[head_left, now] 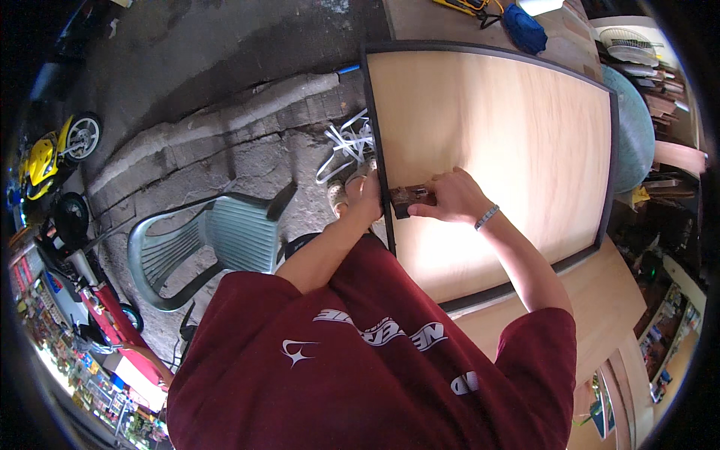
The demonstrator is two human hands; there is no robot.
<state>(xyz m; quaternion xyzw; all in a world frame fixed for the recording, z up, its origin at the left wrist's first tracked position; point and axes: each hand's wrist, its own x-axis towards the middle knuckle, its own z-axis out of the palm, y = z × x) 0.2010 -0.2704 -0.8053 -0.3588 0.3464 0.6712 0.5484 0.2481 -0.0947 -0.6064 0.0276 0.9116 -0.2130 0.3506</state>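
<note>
A large light-wood panel (517, 142) with a dark edge strip lies flat in front of me and to the right. My right hand (455, 196) is closed around a small brown and dark hand tool (411, 196), which rests on the panel by its left edge. Its exact kind is hard to make out. Just across that edge, my left hand (365, 193) grips the dark edge strip (382, 161) from the outer side. Some of its fingers are hidden behind the strip.
A green plastic chair (236, 236) stands to the left on rough concrete. White strapping (349, 146) lies tangled beside the panel. Beyond the panel are a blue bundle (525, 28) and a yellow tool (461, 6). A yellow motorcycle (46, 159) stands far left.
</note>
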